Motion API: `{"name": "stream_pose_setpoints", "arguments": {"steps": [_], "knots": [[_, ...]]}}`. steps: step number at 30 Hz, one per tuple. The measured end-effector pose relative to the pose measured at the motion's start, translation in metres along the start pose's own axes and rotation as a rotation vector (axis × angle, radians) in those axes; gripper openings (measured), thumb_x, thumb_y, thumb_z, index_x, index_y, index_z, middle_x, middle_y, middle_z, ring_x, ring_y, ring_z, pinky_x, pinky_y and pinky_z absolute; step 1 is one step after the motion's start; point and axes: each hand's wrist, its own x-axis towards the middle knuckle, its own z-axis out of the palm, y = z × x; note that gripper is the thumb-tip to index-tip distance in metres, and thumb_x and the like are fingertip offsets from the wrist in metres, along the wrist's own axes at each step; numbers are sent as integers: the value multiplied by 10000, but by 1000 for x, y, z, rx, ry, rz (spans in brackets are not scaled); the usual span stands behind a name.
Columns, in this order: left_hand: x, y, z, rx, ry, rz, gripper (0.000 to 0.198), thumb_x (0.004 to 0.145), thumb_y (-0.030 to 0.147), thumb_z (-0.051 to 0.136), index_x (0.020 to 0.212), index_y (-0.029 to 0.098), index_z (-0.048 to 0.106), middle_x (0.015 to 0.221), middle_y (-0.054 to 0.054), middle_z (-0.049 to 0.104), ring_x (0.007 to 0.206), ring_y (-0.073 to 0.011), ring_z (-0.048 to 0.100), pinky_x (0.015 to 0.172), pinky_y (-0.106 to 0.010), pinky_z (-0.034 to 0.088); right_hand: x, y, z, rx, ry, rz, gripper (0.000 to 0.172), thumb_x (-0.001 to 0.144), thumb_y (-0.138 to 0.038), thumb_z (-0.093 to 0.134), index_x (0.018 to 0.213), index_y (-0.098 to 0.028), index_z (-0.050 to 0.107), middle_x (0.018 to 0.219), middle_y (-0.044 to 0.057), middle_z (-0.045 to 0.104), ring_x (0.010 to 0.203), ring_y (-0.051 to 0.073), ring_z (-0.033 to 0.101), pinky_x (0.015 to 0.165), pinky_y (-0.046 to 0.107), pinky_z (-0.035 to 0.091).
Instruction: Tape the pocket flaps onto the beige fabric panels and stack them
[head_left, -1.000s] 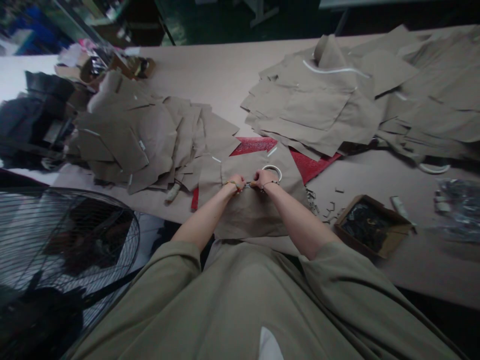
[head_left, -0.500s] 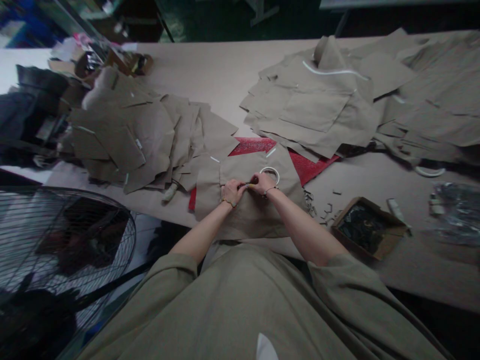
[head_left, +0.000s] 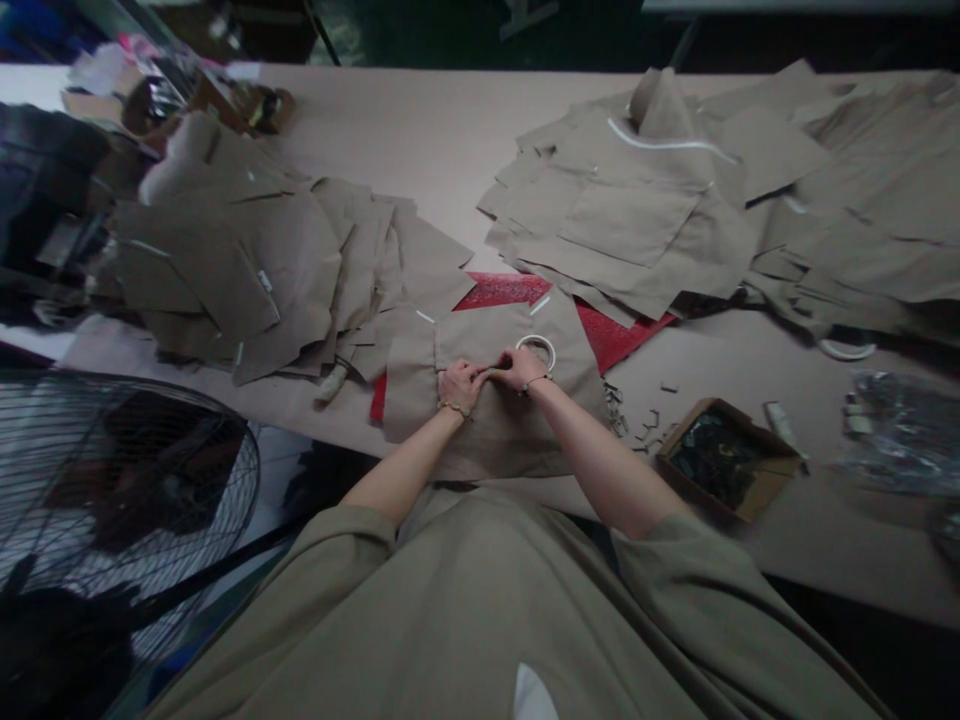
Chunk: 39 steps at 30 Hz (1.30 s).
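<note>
- Left hand (head_left: 459,388) closes on a khaki fabric panel (head_left: 499,450), its fingers curled down and pinching the cloth, a beaded bracelet (head_left: 450,407) at the wrist
- Right hand (head_left: 523,368) grasps a small dark item (head_left: 491,373) between thumb and fingers, just beside the left hand; too small to identify, its tip meeting the cloth
- The khaki fabric panel lies flat at the near edge of a long worktable (head_left: 420,130) topped with tan paper, partly over a red sheet (head_left: 502,291)
- A white ring (head_left: 535,350) rests on the panel just beyond the right hand
- Two heaps of cut khaki fabric pieces flank the work: a left heap (head_left: 240,270) and a larger right heap (head_left: 630,200), which overlaps the red sheet
- Small metal clips (head_left: 615,410) lie scattered to the right of the panel, near a shallow cardboard box (head_left: 720,462) of dark hardware
- A clear plastic bag (head_left: 900,435) sits farther right on the table
- A wire-guarded floor fan (head_left: 112,480) stands beside the table on the left, below the person's olive sleeves (head_left: 352,580)
</note>
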Motion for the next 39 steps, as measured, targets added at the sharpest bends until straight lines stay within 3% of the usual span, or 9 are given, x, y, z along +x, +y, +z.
{"name": "stream_pose_setpoints", "arguments": {"steps": [5, 13, 19, 28, 32, 39], "knots": [[0, -3, -2, -42, -15, -8, 271, 973, 441, 619, 1116, 290, 792, 1065, -52, 727, 1022, -198, 626, 863, -299, 432, 3, -7, -4, -24, -36, 38, 356, 805, -521, 756, 1047, -261, 764, 1153, 74, 699, 961, 198, 665, 786, 248, 484], [13, -26, -6, -154, -78, 123, 223, 944, 259, 631, 1111, 224, 774, 1111, -59, 739, 1006, -181, 653, 927, -282, 497, 3, -3, -4, 4, -34, 8, 280, 793, -442, 768, 1018, -275, 772, 1098, 44, 716, 903, 170, 661, 751, 226, 475], [9, -22, -7, -82, -75, 125, 222, 984, 280, 587, 1111, 235, 764, 1130, -59, 728, 1045, -184, 650, 930, -283, 480, 2, 4, 6, 9, 23, 5, 375, 753, -503, 802, 1068, -301, 782, 1167, 56, 686, 972, 197, 647, 788, 254, 475], [7, -11, -11, 136, -114, 211, 254, 1006, 325, 554, 1178, 254, 727, 1132, -90, 696, 1072, -234, 613, 891, -317, 454, -1, 4, 11, 3, 52, -1, 290, 842, -505, 733, 1061, -334, 815, 1199, 66, 652, 1021, 216, 626, 824, 273, 478], [9, -13, -4, 150, -78, 244, 233, 1012, 293, 537, 1134, 231, 725, 1086, -103, 694, 1051, -232, 615, 903, -316, 463, -3, 0, 6, -1, 29, 6, 305, 832, -476, 740, 1096, -337, 802, 1211, 65, 644, 1027, 211, 625, 837, 271, 475], [12, -30, 10, -35, 75, 262, 216, 1008, 239, 534, 1069, 188, 735, 1041, -88, 728, 1013, -220, 639, 924, -324, 485, -6, -7, 0, -14, 3, 23, 281, 827, -433, 742, 1083, -333, 798, 1215, 62, 645, 1006, 198, 638, 846, 268, 476]]}}
